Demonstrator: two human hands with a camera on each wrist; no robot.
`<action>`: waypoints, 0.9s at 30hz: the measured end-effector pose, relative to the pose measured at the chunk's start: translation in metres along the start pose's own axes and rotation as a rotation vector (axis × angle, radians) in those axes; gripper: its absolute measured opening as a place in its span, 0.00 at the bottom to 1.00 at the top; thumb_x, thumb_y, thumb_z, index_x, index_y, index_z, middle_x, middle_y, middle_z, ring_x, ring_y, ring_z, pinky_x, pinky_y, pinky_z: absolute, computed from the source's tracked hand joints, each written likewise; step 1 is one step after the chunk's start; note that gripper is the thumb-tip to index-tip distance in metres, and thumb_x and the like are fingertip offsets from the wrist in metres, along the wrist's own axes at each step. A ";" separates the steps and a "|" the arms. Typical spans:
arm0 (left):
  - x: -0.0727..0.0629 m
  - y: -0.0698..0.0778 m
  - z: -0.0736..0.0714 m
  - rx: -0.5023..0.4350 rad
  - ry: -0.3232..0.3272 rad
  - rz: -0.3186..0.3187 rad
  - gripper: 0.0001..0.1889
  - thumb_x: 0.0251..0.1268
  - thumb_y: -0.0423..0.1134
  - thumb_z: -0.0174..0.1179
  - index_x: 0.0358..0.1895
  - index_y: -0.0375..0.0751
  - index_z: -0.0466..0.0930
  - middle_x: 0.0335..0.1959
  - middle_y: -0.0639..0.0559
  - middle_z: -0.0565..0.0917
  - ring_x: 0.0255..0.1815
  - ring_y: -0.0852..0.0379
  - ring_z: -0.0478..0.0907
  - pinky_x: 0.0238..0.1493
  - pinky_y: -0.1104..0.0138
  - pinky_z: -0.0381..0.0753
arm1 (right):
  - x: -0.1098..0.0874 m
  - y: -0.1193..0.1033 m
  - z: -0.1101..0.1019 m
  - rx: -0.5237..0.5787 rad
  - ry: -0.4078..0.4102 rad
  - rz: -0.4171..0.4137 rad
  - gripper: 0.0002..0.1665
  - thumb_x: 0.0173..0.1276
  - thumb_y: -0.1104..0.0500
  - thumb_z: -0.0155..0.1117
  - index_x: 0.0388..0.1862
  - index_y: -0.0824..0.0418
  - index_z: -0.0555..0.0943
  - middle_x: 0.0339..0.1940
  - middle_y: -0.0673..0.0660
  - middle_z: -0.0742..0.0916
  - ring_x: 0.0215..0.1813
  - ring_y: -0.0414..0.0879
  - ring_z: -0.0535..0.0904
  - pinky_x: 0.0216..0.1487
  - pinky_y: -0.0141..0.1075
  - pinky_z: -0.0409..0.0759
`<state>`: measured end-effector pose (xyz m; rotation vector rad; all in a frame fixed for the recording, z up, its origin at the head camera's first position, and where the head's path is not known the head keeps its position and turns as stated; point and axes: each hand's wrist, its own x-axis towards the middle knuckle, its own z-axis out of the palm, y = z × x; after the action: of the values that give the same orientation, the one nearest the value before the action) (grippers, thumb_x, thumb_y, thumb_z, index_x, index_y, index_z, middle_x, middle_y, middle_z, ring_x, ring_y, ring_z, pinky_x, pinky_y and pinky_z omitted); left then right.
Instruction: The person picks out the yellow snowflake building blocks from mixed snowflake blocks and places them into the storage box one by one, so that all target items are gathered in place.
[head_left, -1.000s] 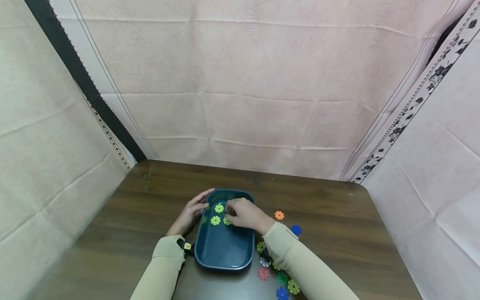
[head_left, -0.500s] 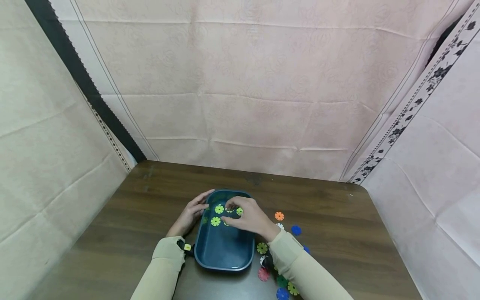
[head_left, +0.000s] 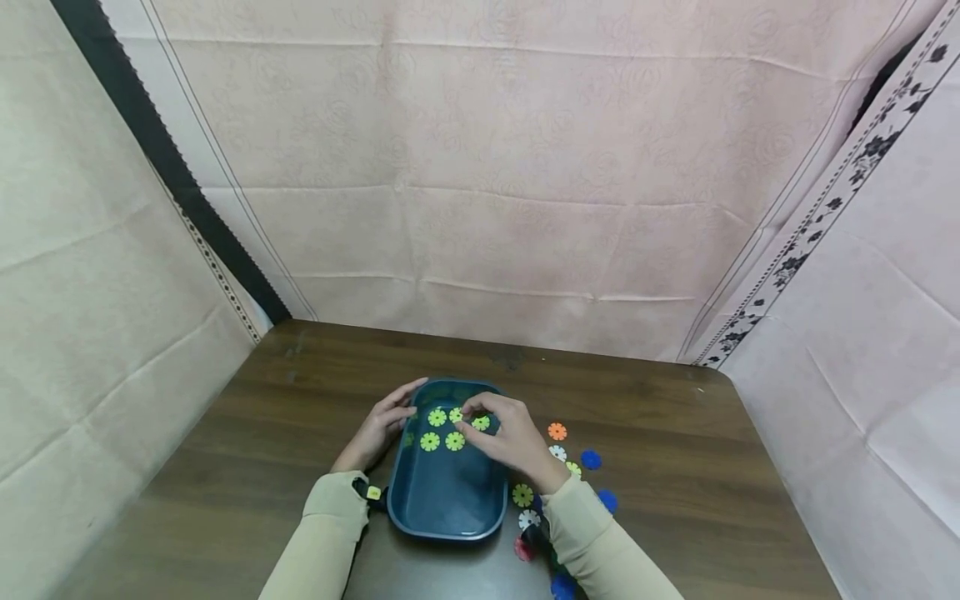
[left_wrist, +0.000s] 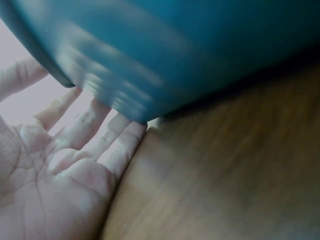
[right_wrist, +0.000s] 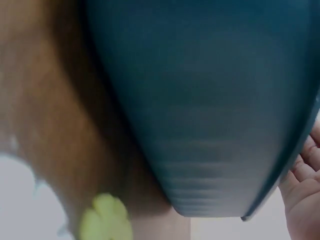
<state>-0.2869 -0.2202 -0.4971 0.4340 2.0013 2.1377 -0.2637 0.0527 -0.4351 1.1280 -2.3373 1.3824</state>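
A dark blue tray (head_left: 448,500) lies on the table with several yellow-green flower-shaped discs (head_left: 430,442) spread on its far half. My left hand (head_left: 381,429) holds the tray's far left side, thumb at the rim and fingers against the outer wall, which the left wrist view shows close up. Over the tray's right side is my right hand (head_left: 513,437), thumb and index finger bent, their tips apart beside a yellow-green disc (head_left: 456,414). Another disc (head_left: 481,423) shows between that thumb and index finger. In the right wrist view, the tray wall (right_wrist: 200,125) hides the right fingers.
Right of the tray, loose discs lie on the wooden table (head_left: 675,467): orange (head_left: 557,431), white (head_left: 557,452), blue (head_left: 591,459), pink (head_left: 523,549) and yellow-green (head_left: 522,495). My right sleeve (head_left: 600,542) covers part of them. Pale cloth (head_left: 487,208) hangs behind the table.
The right thumb and index finger spread, then came nearer together as the hand shifted slightly right, uncovering more yellow-green discs. The left hand and the tray stay in place.
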 end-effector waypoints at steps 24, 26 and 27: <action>0.000 0.000 -0.002 -0.009 -0.031 0.022 0.27 0.77 0.37 0.50 0.77 0.48 0.64 0.72 0.38 0.70 0.66 0.36 0.70 0.59 0.57 0.74 | -0.014 0.004 0.000 -0.003 0.123 -0.068 0.07 0.66 0.61 0.72 0.42 0.56 0.84 0.39 0.47 0.87 0.41 0.38 0.84 0.40 0.45 0.84; 0.000 0.000 -0.002 -0.012 -0.031 0.027 0.28 0.77 0.38 0.51 0.77 0.48 0.63 0.71 0.38 0.70 0.66 0.34 0.70 0.59 0.57 0.75 | -0.017 0.004 -0.006 -0.016 0.124 -0.036 0.07 0.66 0.60 0.72 0.43 0.55 0.85 0.40 0.46 0.88 0.41 0.38 0.84 0.36 0.45 0.83; 0.000 0.000 -0.001 -0.013 -0.031 0.030 0.28 0.76 0.38 0.51 0.77 0.47 0.63 0.71 0.38 0.70 0.66 0.33 0.70 0.59 0.56 0.74 | -0.019 0.003 -0.009 -0.017 0.123 -0.023 0.07 0.67 0.60 0.72 0.43 0.54 0.85 0.40 0.46 0.87 0.41 0.38 0.83 0.36 0.46 0.84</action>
<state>-0.2875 -0.2216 -0.4972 0.4949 1.9755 2.1468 -0.2548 0.0710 -0.4421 1.0308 -2.2396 1.3802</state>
